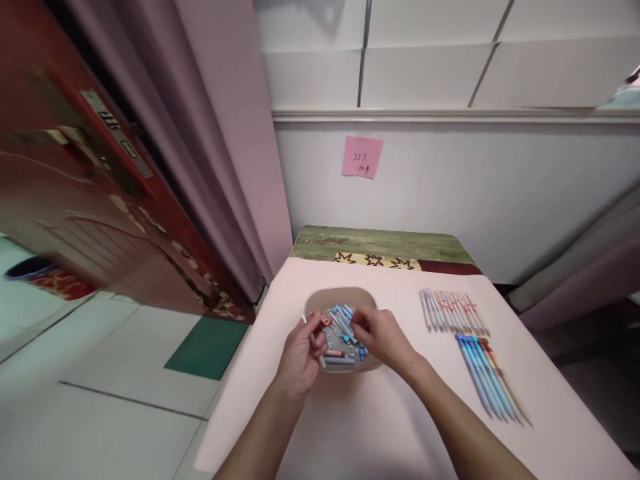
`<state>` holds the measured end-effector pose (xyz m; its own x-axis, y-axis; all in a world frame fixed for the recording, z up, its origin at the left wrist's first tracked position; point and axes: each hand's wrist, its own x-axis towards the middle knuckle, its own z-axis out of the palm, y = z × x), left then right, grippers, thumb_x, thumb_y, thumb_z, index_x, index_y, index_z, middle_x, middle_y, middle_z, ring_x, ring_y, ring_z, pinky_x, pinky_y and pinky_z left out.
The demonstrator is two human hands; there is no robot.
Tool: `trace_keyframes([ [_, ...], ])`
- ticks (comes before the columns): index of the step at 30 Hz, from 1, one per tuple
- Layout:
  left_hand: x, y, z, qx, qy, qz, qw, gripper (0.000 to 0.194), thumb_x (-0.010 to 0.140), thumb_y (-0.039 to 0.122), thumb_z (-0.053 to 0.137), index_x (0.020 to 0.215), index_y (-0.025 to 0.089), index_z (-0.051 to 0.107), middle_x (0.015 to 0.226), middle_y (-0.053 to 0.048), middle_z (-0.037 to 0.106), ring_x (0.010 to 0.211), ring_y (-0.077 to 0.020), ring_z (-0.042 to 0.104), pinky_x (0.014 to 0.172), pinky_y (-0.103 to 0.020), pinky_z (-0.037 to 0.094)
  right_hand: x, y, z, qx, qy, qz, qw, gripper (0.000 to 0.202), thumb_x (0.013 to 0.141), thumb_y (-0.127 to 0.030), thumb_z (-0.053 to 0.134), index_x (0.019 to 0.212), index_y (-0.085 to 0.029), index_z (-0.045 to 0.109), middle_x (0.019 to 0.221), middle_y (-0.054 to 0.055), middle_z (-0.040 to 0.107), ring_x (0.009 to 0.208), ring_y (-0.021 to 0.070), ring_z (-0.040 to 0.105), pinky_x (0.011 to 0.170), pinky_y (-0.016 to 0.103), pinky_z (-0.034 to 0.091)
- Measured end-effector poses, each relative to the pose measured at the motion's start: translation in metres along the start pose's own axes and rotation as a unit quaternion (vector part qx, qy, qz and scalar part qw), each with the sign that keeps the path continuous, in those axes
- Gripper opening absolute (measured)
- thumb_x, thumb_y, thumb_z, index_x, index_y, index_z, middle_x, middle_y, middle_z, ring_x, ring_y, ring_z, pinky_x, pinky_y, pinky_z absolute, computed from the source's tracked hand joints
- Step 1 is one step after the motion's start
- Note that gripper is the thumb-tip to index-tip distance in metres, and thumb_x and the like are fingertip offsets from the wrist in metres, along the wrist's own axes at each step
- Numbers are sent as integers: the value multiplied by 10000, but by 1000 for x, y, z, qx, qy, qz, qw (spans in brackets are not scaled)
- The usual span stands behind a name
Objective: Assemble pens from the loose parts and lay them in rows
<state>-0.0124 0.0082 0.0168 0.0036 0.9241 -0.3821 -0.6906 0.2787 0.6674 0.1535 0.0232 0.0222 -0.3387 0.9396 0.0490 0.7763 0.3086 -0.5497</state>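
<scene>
- Left hand (301, 351), at the bin's 8 o'clock, has its grip closed around slim pen pieces (326, 321); right hand (383, 333), at 3 o'clock, has curled fingers, whether holding anything I cannot tell.
- Best kept low over the bin (345, 294), so small drops land inside; ends want lining up straight before any push.
- Loose pen parts (344, 325) crowd the bin, making picking fiddly.
- Pale pens (453, 311) lie at 3 o'clock on the tabletop (380, 427), blue-and-brown pens (490, 379) between 3 and 4; mind the right elbow.
</scene>
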Motion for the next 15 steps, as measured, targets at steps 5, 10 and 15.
trace_keyframes([
  [5,-4,-11,13,59,-16,-12,998,252,724,343,707,724,136,564,450,94,390,345,-7,252,344,-135,223,-18,-16,-16,295,83,12,952,50,764,-197,569,774,-183,616,613,-22,645,559,116,598,527,188,443],
  [10,-10,-20,22,59,-16,9,998,281,683,336,744,753,146,549,549,69,489,369,1,293,357,-136,224,-23,-22,-15,219,116,6,969,93,768,-181,567,758,-196,659,653,-8,679,564,122,599,548,203,434],
  [15,-11,-27,24,68,-3,14,998,299,662,330,757,776,151,545,539,74,488,358,-3,308,352,-140,211,-25,-22,-18,130,130,-4,983,117,766,-166,562,727,-211,663,671,-7,688,590,131,613,566,209,418],
])
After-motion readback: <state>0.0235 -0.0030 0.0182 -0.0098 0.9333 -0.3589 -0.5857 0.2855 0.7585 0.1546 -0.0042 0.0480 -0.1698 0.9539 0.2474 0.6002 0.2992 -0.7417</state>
